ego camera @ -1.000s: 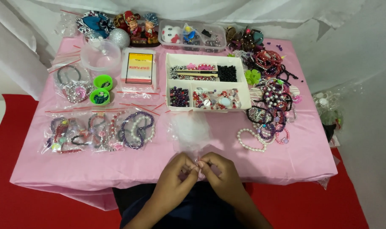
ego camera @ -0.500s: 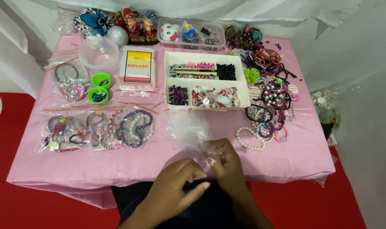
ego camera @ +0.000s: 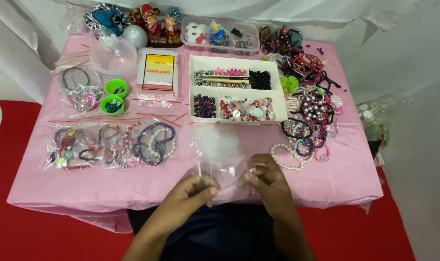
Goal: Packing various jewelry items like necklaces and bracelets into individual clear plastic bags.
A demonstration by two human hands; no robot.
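A small clear plastic bag (ego camera: 223, 168) is stretched between my two hands at the near edge of the pink table (ego camera: 326, 179). My left hand (ego camera: 193, 191) pinches its left side, and my right hand (ego camera: 264, 180) pinches its right side by a thin red strip. Just beyond the bag lies a crumpled heap of more clear bags (ego camera: 215, 140). A white pearl bracelet (ego camera: 285, 157) rests on the cloth right of my right hand.
A white divided tray (ego camera: 237, 89) of beads sits mid-table. A pile of bracelets (ego camera: 309, 108) lies right of it. Bagged bracelets (ego camera: 111, 145) lie at the left, with two green cups (ego camera: 113, 96), a clear bowl (ego camera: 116, 55) and figurines (ego camera: 157, 26) behind. Red floor surrounds the table.
My hands were together, pinching at something small; they have moved apart and now hold a clear bag stretched between them. The left hand dropped low, then rose again.
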